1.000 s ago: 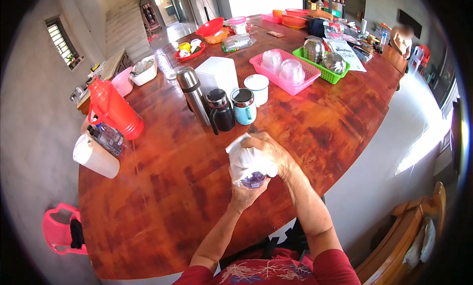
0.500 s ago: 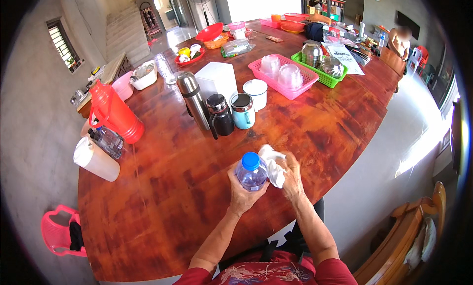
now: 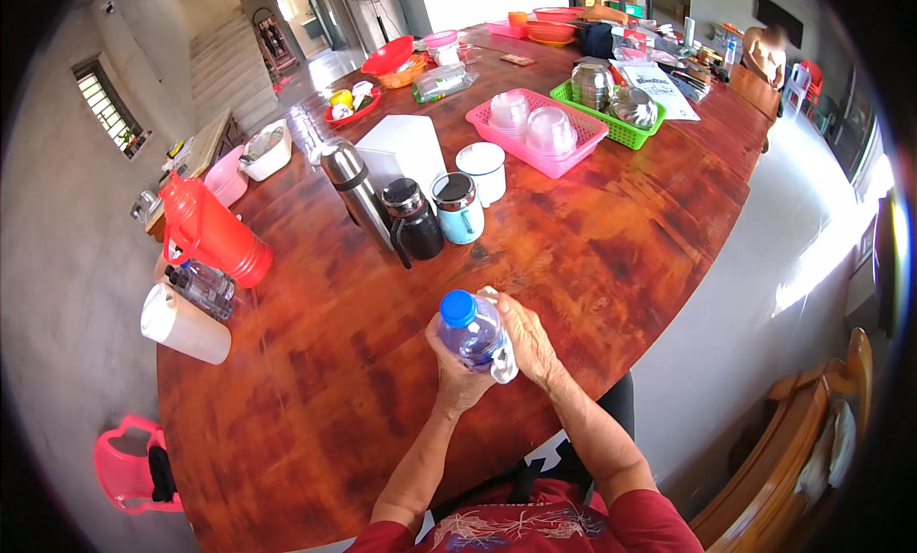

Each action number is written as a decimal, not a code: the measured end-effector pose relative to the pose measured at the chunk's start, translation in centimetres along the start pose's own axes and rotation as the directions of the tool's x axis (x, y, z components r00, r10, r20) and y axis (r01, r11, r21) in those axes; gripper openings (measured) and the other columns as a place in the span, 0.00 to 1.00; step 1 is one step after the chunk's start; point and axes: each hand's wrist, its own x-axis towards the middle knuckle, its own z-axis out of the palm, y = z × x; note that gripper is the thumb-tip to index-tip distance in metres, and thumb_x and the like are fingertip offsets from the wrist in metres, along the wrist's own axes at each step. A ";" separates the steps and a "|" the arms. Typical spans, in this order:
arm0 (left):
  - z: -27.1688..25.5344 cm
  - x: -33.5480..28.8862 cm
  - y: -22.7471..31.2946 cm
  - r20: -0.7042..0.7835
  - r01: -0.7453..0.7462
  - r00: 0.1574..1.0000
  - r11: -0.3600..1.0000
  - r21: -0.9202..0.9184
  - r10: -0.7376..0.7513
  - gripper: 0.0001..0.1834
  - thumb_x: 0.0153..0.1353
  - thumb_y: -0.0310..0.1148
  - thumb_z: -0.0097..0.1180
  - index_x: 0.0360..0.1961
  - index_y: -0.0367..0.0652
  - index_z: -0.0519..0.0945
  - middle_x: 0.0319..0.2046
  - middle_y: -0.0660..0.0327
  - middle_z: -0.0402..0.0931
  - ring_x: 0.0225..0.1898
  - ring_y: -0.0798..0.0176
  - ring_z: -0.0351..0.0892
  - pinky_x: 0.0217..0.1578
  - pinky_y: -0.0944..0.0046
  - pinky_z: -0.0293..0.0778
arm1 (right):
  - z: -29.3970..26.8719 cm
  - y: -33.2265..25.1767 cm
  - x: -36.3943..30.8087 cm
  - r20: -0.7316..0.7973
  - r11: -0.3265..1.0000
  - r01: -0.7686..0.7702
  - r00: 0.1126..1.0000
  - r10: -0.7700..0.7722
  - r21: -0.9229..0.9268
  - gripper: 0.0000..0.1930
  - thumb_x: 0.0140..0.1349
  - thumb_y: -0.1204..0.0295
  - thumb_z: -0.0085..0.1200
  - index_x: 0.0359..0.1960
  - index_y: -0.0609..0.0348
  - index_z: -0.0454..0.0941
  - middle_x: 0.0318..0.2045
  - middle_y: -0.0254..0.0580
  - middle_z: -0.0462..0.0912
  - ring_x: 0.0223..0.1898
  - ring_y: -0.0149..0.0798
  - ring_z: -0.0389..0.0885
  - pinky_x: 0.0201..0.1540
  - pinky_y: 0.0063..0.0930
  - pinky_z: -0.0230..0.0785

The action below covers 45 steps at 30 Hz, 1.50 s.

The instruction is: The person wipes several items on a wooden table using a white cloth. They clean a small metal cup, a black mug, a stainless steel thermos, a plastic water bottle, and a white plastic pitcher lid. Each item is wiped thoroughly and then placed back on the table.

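Note:
A clear plastic bottle with a blue cap (image 3: 459, 308) is held upright over the near part of the table, wrapped by my left hand (image 3: 462, 385) around its lower left side. Against the bottle's right side, my right hand (image 3: 528, 341) presses a white cloth or tissue (image 3: 503, 364), closed over it. Part of the cloth is hidden under the fingers. Beyond the bottle stand a light blue mug (image 3: 460, 216) with a dark lid, a black lidded mug (image 3: 415, 230), a steel thermos (image 3: 353, 190), a white enamel cup (image 3: 484, 176) and a white box (image 3: 401, 152).
On the left are a red thermos jug (image 3: 212, 233), clear bottles (image 3: 204, 287) and a whitish pitcher (image 3: 187, 326). Farther back sit a pink basket (image 3: 554, 161) with plastic cups and a green basket (image 3: 626, 133) with glassware. A wooden chair (image 3: 793, 448) is at right; another person (image 3: 764, 56) sits far right.
My right hand has brought the white cloth from beside the bottle onto its right side. Both hands and the bottle sit slightly farther left in view, and the view has shifted a little.

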 end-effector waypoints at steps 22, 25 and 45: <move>-1.5 0.5 -0.1 0.081 0.190 0.977 0.980 0.067 -0.195 0.51 0.44 0.23 0.71 0.61 0.43 0.46 0.56 0.55 0.57 0.54 0.61 0.65 0.53 0.60 0.70 | 0.5 -7.4 4.2 0.144 0.996 0.058 0.987 -0.067 0.066 0.20 0.69 0.59 0.39 0.40 0.65 0.76 0.32 0.49 0.81 0.36 0.46 0.81 0.41 0.35 0.72; -0.6 0.8 -0.3 0.065 0.083 0.994 0.996 0.031 -0.085 0.47 0.43 0.19 0.69 0.60 0.47 0.51 0.52 0.60 0.65 0.52 0.65 0.70 0.51 0.60 0.73 | -0.1 -3.3 4.7 0.150 0.998 0.037 0.988 -0.030 -0.048 0.14 0.63 0.65 0.46 0.39 0.64 0.75 0.33 0.51 0.80 0.37 0.50 0.81 0.41 0.36 0.72; -2.3 0.3 -1.4 0.134 0.182 0.976 0.981 -0.060 -0.173 0.59 0.39 0.19 0.71 0.67 0.46 0.44 0.59 0.57 0.61 0.59 0.59 0.66 0.59 0.56 0.67 | -1.0 -6.4 1.3 -0.227 0.950 0.297 0.922 -0.313 -0.100 0.10 0.66 0.73 0.44 0.45 0.57 0.76 0.39 0.48 0.74 0.44 0.45 0.74 0.49 0.34 0.67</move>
